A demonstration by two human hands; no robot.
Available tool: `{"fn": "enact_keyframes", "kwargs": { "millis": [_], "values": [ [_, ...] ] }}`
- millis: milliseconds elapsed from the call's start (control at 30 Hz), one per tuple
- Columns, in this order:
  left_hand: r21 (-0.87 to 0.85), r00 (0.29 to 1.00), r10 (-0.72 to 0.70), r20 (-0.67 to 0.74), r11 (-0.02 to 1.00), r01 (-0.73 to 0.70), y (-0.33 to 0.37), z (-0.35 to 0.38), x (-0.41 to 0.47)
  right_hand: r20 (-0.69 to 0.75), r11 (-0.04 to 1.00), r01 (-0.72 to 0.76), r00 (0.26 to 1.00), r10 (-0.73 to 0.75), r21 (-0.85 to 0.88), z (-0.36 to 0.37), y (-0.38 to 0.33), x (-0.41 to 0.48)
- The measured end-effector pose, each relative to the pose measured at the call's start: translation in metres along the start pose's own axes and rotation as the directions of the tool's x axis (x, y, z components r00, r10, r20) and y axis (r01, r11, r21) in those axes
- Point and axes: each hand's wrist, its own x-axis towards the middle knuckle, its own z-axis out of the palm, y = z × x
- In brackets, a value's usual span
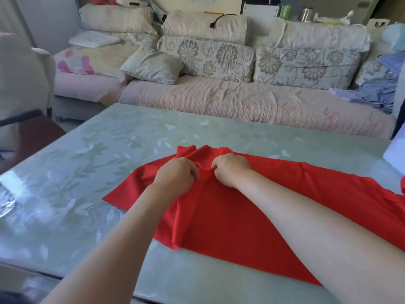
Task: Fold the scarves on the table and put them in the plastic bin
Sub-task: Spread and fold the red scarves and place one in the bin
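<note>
Red scarf point(230, 216) is cut off at right.

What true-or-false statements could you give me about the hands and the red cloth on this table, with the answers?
1. Both the left hand and the right hand grip the red scarf. True.
2. The red scarf is already folded into a small neat square. False: it lies spread wide over the table, bunched up where the hands pinch it.
3. The table has a pale leaf pattern. True.
4. The hands hold opposite ends of the scarf, far apart. False: they are close together, near its far edge.
5. A sofa stands beyond the table. True.
</note>
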Motion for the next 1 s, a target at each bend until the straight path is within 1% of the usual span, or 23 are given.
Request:
{"fn": "enact_keyframes", "kwargs": {
  "millis": [67, 167, 200, 233, 300, 333, 400, 433, 467, 500, 533, 567, 600, 667, 700, 733, 767, 800, 833, 867, 900, 933, 1000],
  "values": [
    [-0.021, 1.0, -0.021, -0.014, 1.0, 0.021, -0.011, -0.005, 0.002, -0.055, 0.997, -0.021, 0.998, 0.025, 0.068, -0.007, -0.01, 0.017],
    [-0.159, 0.999, -0.039, -0.009, 0.987, 0.037, -0.028, -0.011, 0.003, -0.162, 0.975, -0.047, 0.983, 0.084, 0.218, -0.02, -0.031, 0.043],
    [-0.174, 0.999, -0.052, -0.007, 0.983, 0.05, -0.036, -0.015, 0.003, -0.197, 0.966, -0.041, 0.976, 0.093, 0.253, -0.023, -0.04, 0.049],
    [-0.169, 0.998, -0.057, -0.035, 0.984, 0.051, -0.044, -0.021, 0.004, -0.229, 0.956, -0.021, 0.969, 0.092, 0.293, -0.027, -0.049, 0.057],
    [-0.175, 0.977, -0.11, -0.184, 0.981, 0.078, -0.064, -0.042, 0.002, -0.272, 0.908, 0.067, 0.961, 0.053, 0.413, -0.037, -0.071, 0.073],
    [-0.193, 0.94, -0.177, -0.291, 0.973, 0.123, -0.077, -0.055, 0.0, -0.262, 0.857, 0.133, 0.965, 0.003, 0.497, -0.043, -0.084, 0.081],
    [-0.18, 0.822, -0.292, -0.488, 0.956, 0.233, -0.105, -0.08, -0.003, -0.198, 0.699, 0.257, 0.966, -0.167, 0.667, -0.058, -0.111, 0.093],
    [-0.127, 0.773, -0.326, -0.544, 0.943, 0.309, -0.117, -0.089, -0.005, -0.174, 0.625, 0.291, 0.954, -0.242, 0.724, -0.065, -0.122, 0.1],
    [-0.053, 0.749, -0.358, -0.558, 0.916, 0.398, -0.125, -0.093, -0.008, -0.141, 0.575, 0.296, 0.944, -0.298, 0.763, -0.07, -0.132, 0.105],
    [0.016, 0.746, -0.387, -0.542, 0.883, 0.469, -0.128, -0.093, -0.011, -0.111, 0.541, 0.294, 0.932, -0.345, 0.788, -0.074, -0.139, 0.109],
    [0.065, 0.759, -0.393, -0.519, 0.867, 0.494, -0.13, -0.089, -0.013, -0.112, 0.549, 0.31, 0.925, -0.364, 0.777, -0.077, -0.144, 0.109],
    [0.095, 0.784, -0.369, -0.5, 0.876, 0.473, -0.128, -0.084, -0.015, -0.143, 0.585, 0.331, 0.928, -0.345, 0.74, -0.076, -0.147, 0.111],
    [0.116, 0.821, -0.315, -0.477, 0.903, 0.414, -0.126, -0.077, -0.015, -0.171, 0.646, 0.324, 0.942, -0.29, 0.691, -0.074, -0.147, 0.109],
    [0.12, 0.913, -0.153, -0.378, 0.97, 0.212, -0.118, -0.063, -0.014, -0.151, 0.77, 0.239, 0.971, -0.186, 0.592, -0.059, -0.143, 0.102],
    [0.075, 0.952, -0.076, -0.296, 0.992, 0.102, -0.116, -0.055, -0.012, -0.117, 0.814, 0.195, 0.981, -0.156, 0.547, -0.047, -0.139, 0.097],
    [-0.001, 0.98, -0.049, -0.195, 0.999, 0.05, -0.114, -0.047, -0.011, -0.085, 0.844, 0.164, 0.986, -0.141, 0.511, -0.033, -0.135, 0.088],
    [-0.067, 0.993, -0.084, -0.084, 0.995, 0.079, -0.114, -0.039, -0.011, -0.06, 0.859, 0.145, 0.989, -0.132, 0.49, -0.02, -0.131, 0.081],
    [-0.076, 0.986, -0.168, 0.02, 0.983, 0.169, -0.117, -0.031, -0.012, -0.05, 0.867, 0.137, 0.99, -0.129, 0.478, -0.007, -0.127, 0.072],
    [-0.035, 0.956, -0.271, 0.11, 0.96, 0.276, -0.122, -0.026, -0.014, -0.038, 0.876, 0.13, 0.991, -0.127, 0.465, 0.005, -0.122, 0.065],
    [0.008, 0.921, -0.351, 0.17, 0.935, 0.355, -0.128, -0.022, -0.015, -0.022, 0.881, 0.126, 0.991, -0.13, 0.456, 0.015, -0.118, 0.058],
    [0.033, 0.898, -0.391, 0.2, 0.919, 0.393, -0.134, -0.021, -0.017, 0.003, 0.887, 0.115, 0.992, -0.13, 0.447, 0.024, -0.115, 0.054],
    [0.05, 0.89, -0.405, 0.21, 0.914, 0.404, -0.142, -0.021, -0.017, 0.029, 0.899, 0.105, 0.991, -0.129, 0.425, 0.032, -0.111, 0.049],
    [0.112, 0.887, -0.406, 0.22, 0.914, 0.39, -0.157, -0.025, -0.015, 0.07, 0.94, 0.107, 0.988, -0.136, 0.324, 0.043, -0.104, 0.044]
  ]
}}
